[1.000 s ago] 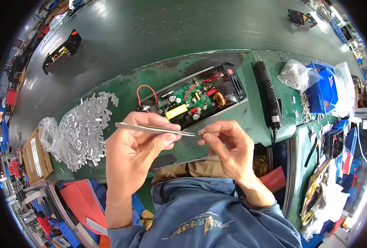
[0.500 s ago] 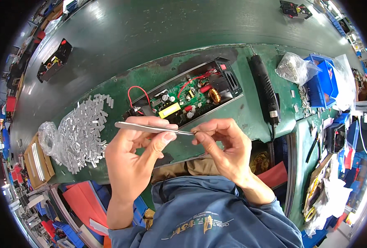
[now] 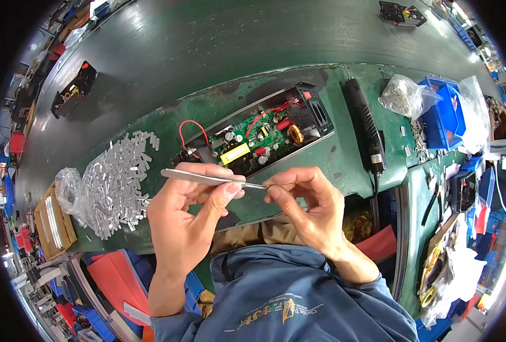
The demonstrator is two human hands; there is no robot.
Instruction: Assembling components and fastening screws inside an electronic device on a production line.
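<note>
Metal tweezers [image 3: 198, 178] lie pinched between the thumb and fingers of my left hand [image 3: 187, 219], their tips pointing right. At those tips, the thumb and forefinger of my right hand [image 3: 310, 208] close on something small and dark, too tiny to name. Just beyond both hands sits an open black metal case [image 3: 320, 109] holding a green circuit board [image 3: 255, 132]. A copper-wound coil [image 3: 295, 134], a yellow block-shaped component [image 3: 234, 154] and red wires show on and around the board.
Many small silvery metal pieces [image 3: 116, 185] spill from a clear bag at left, beside a cardboard box [image 3: 59, 222]. A black electric screwdriver [image 3: 364, 122] lies right of the case. Farther right are a bag of small parts [image 3: 400, 96] and a blue bin [image 3: 442, 117]. Other open cases [image 3: 75, 90] rest on the dark far surface.
The open cases on the far surface have shifted slightly left. Both hands keep nearly the same pose, tweezers tips still at my right fingertips.
</note>
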